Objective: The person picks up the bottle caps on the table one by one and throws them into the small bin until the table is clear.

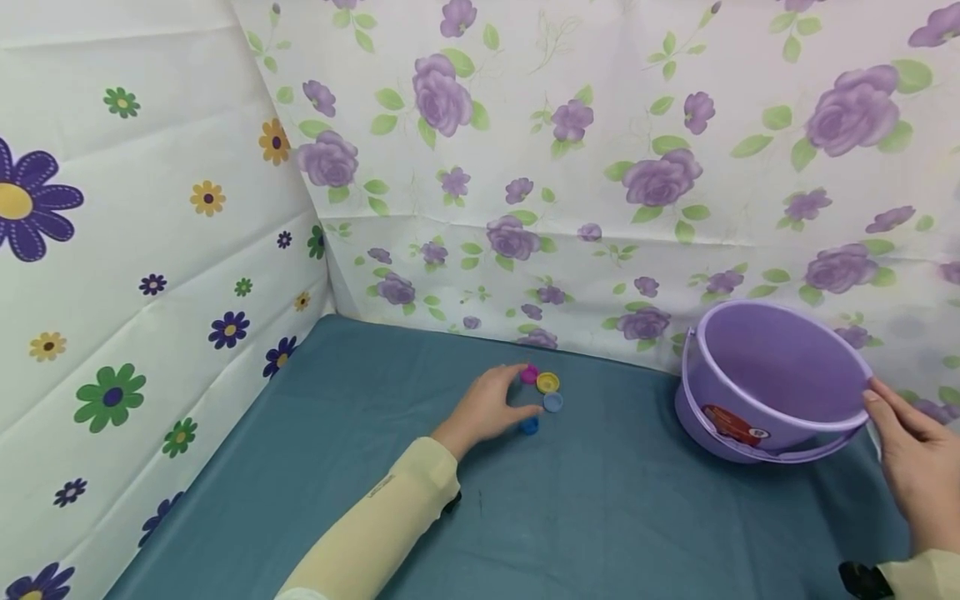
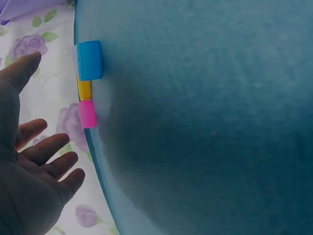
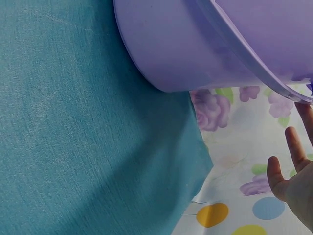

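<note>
In the head view my left hand [image 1: 487, 407] reaches over several small round cap-like pieces, thumb and fingers spread apart. A magenta piece [image 1: 529, 374] is by the fingertips and a blue one [image 1: 529, 426] by the thumb. Between them lie a yellow piece [image 1: 547, 382] and a light blue one [image 1: 552, 402]. The left wrist view shows blue [image 2: 90, 60], yellow [image 2: 84, 90] and pink [image 2: 87, 114] pieces from the side, beyond the spread left hand [image 2: 36, 161]. At the right, my right hand [image 1: 918, 458] grips the rim of a purple bucket [image 1: 750, 417] between thumb and fingers.
Blue-green cloth [image 1: 600, 517] covers the table. A flower-printed sheet [image 1: 510, 192] rises behind it, and another patterned sheet [image 1: 150, 333] stands along the left. The bucket's handle [image 1: 810, 456] hangs across its front.
</note>
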Demonstrator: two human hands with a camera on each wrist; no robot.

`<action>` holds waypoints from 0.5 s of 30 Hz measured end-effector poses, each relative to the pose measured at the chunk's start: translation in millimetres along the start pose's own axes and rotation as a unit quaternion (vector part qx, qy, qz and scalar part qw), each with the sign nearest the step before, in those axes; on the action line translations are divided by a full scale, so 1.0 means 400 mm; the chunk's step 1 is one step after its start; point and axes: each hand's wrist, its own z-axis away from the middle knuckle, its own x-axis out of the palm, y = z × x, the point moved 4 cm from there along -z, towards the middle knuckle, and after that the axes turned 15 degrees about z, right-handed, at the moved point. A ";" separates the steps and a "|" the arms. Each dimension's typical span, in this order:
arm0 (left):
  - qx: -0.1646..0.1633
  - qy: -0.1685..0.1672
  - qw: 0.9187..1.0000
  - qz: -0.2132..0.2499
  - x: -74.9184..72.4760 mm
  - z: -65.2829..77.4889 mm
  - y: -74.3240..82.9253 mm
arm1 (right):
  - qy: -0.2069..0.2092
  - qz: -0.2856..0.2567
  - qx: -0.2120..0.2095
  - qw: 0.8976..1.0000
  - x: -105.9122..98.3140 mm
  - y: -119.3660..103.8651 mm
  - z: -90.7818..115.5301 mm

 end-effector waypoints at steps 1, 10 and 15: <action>-0.003 -0.004 1.000 -0.002 0.001 0.002 -0.003 | 0.000 -0.001 0.000 1.000 0.000 0.000 0.001; -0.019 -0.019 0.999 -0.022 0.028 0.021 -0.027 | 0.000 -0.003 -0.002 1.000 0.002 0.004 0.002; -0.007 -0.025 0.999 -0.043 0.046 0.021 -0.031 | -0.002 -0.007 -0.001 1.000 0.001 0.004 0.002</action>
